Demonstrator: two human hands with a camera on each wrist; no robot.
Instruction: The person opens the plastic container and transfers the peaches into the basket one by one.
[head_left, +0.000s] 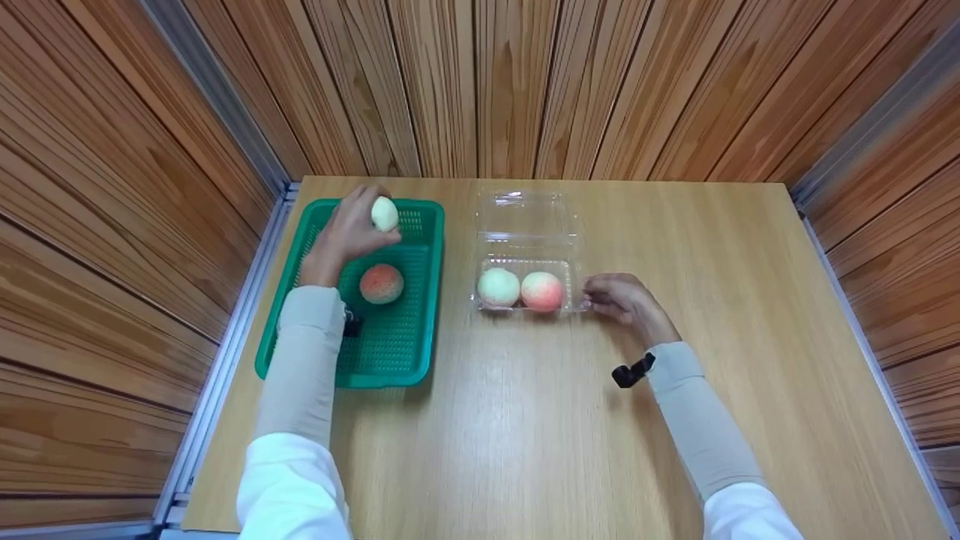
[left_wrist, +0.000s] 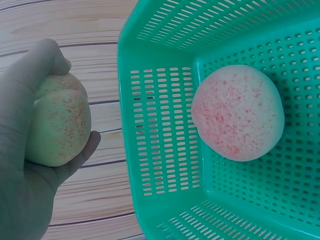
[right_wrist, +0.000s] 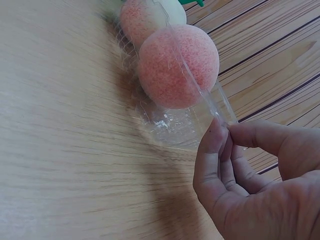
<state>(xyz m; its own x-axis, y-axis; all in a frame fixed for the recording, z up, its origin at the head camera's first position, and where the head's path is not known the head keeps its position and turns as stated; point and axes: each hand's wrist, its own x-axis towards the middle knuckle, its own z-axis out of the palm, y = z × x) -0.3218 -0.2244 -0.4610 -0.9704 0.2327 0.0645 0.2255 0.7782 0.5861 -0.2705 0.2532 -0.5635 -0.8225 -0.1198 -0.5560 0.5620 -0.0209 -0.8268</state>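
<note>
green basket (head_left: 390, 337) here, left hand (head_left: 346, 229) gripping a pale peach (head_left: 385, 214) near it, right hand (head_left: 619, 296) pinching the clear container (head_left: 525, 238) edge!

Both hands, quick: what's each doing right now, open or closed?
Left hand: closed around a pale peach.
Right hand: closed, pinching the clear container by its edge.

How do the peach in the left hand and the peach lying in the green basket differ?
The held peach is gripped in the left hand, while the basket peach rests on the floor of the green basket. The held peach looks mostly pale; the basket peach looks redder. Both are roundish, with reddish speckles.
</note>
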